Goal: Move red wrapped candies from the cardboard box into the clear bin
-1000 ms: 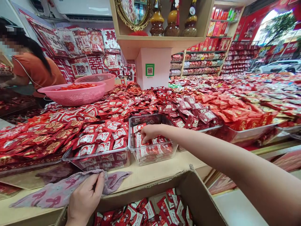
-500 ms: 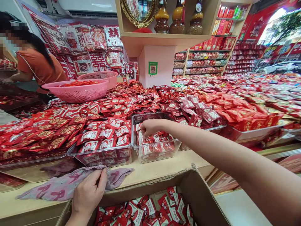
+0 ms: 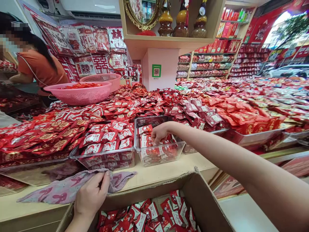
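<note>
My left hand (image 3: 90, 195) is closed on a purple patterned cloth (image 3: 58, 190) at the shelf edge, beside the cardboard box. Inside the clear plastic bin (image 3: 159, 161) at centre, my right hand (image 3: 160, 132) reaches down with bent fingers over red and white packets (image 3: 146, 141). Its fingertips are partly hidden, and whatever they hold cannot be made out. Below, an open cardboard box (image 3: 205, 199) contains several red and white packets (image 3: 140, 219). Another clear bin (image 3: 111, 164), full of similar packets, stands just left of the centre bin.
Heaps of red packets (image 3: 246, 116) spread over the display on both sides. Pink baskets (image 3: 79, 95) sit at the back left, near a person in an orange top (image 3: 48, 67). A pillar (image 3: 164, 75) with a shelf above rises behind the bins.
My right hand has shifted to the right and slightly down inside the bin, uncovering packets at its left side. My left hand stays on the cloth.
</note>
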The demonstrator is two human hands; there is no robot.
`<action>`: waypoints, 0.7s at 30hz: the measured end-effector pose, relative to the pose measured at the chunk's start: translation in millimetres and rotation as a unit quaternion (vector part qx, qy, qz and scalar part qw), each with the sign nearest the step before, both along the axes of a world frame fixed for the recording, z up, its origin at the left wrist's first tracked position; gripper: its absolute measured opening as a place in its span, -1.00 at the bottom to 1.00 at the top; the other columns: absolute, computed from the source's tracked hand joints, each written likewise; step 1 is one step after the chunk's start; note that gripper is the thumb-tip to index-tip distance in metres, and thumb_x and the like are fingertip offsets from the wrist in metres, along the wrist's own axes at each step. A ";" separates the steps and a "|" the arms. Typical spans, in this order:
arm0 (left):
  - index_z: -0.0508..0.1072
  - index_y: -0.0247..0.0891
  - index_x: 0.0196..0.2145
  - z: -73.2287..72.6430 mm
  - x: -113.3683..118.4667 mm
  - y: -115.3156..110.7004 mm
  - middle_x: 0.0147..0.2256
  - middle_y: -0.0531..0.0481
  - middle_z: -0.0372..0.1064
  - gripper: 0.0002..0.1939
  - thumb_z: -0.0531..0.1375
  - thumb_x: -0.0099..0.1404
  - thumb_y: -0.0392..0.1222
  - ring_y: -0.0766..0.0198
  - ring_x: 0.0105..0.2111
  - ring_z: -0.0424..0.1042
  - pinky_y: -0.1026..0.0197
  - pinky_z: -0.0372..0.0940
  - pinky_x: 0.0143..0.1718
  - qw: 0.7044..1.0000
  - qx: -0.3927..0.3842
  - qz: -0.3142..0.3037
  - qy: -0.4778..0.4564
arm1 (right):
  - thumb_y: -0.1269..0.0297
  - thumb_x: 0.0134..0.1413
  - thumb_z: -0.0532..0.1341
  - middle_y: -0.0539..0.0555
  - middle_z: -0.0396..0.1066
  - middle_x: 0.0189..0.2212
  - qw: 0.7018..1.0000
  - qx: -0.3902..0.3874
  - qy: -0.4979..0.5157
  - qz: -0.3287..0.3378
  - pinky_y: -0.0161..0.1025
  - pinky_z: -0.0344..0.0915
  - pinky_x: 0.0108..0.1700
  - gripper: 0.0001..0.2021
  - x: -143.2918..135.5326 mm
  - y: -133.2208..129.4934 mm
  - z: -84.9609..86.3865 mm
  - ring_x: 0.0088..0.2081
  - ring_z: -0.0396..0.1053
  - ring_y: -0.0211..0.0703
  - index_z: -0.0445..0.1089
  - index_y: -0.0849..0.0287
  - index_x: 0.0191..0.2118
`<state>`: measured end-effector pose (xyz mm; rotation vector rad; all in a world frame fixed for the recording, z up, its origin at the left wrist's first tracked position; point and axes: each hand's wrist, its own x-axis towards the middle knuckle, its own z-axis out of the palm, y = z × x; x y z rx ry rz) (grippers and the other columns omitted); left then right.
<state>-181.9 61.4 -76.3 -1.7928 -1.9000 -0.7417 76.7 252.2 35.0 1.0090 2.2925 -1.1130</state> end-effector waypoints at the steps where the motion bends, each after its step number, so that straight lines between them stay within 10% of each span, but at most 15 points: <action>1: 0.39 -0.22 -0.56 -0.4 -0.2 0.2 -0.63 0.05 0.33 -0.73 0.02 0.17 -0.08 0.36 -0.61 0.31 0.33 0.03 -0.57 1.000 0.000 0.001 0.000 | 0.19 -0.24 0.25 -0.14 0.12 -0.65 1.000 -0.008 0.016 -0.007 -0.40 0.02 -0.53 -0.75 -0.5 -0.6 0.7 -0.61 0.05 -0.45 0.23 0.25 -0.47; 21: 0.39 -0.21 -0.54 -4.4 -3.1 1.8 -0.60 0.04 0.35 -0.75 0.02 0.16 -0.09 0.34 -0.58 0.33 0.32 0.04 -0.55 1.000 0.001 0.001 -0.002 | 0.24 -0.36 0.29 -0.08 0.20 -0.59 0.995 0.049 -0.082 -0.006 -0.37 0.15 -0.50 -0.69 15.4 -3.4 -6.8 -0.58 0.16 -0.38 0.30 0.29 -0.40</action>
